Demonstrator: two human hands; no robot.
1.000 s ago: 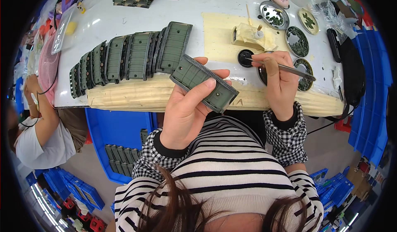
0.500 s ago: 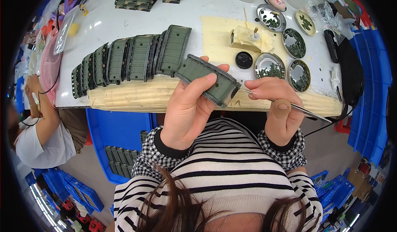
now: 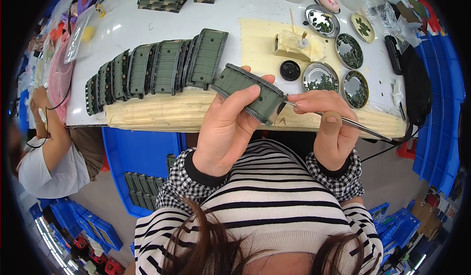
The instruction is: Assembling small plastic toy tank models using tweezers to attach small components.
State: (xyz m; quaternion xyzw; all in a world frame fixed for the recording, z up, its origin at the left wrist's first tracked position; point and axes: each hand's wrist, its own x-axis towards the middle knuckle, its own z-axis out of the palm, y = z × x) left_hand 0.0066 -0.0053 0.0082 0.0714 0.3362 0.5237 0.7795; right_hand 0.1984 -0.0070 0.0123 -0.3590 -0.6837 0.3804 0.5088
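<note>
The left hand (image 3: pixel 226 128) grips a green ribbed panel (image 3: pixel 250 93) while the right hand (image 3: pixel 329 128) pinches what looks like a fine brush (image 3: pixel 338 119), best steadied at the panel's edge.

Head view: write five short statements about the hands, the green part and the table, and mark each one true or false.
1. The left hand holds a green ribbed part above the table edge. True.
2. The right hand is empty. False: it pinches a thin metal tool whose tip meets the held part.
3. A row of similar green parts leans together on the table. True.
4. The round metal dishes stand on the person's left side of the table. False: they are on the right side.
5. The blue bin lies on top of the table. False: it is below the table edge, with green parts inside.
</note>
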